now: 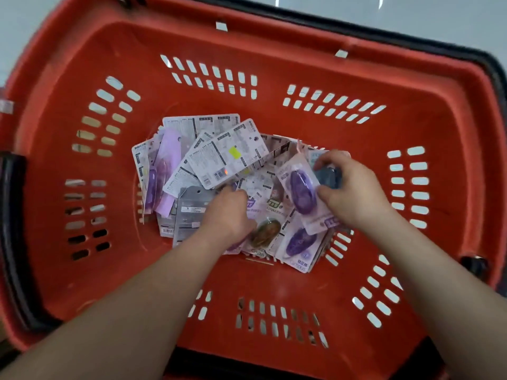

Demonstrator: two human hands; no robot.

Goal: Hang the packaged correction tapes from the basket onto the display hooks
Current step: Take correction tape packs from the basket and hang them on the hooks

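Note:
A red plastic basket (274, 78) fills the view, and both my arms reach down into it. On its floor lies a loose pile of packaged correction tapes (219, 160), some face down with white printed backs, some face up with purple tape bodies. My right hand (354, 193) is closed around a purple-tape package (301, 192) at the right side of the pile, together with a darker blue pack behind it. My left hand (229, 212) rests knuckles-up in the middle of the pile, fingers curled down among the packages; what they pinch is hidden. No display hooks are visible.
The basket's slotted walls rise on all sides. A black handle (11, 229) lies along the left rim and another black edge runs along the far right rim (493, 67). Pale floor (439, 17) shows beyond the top edge.

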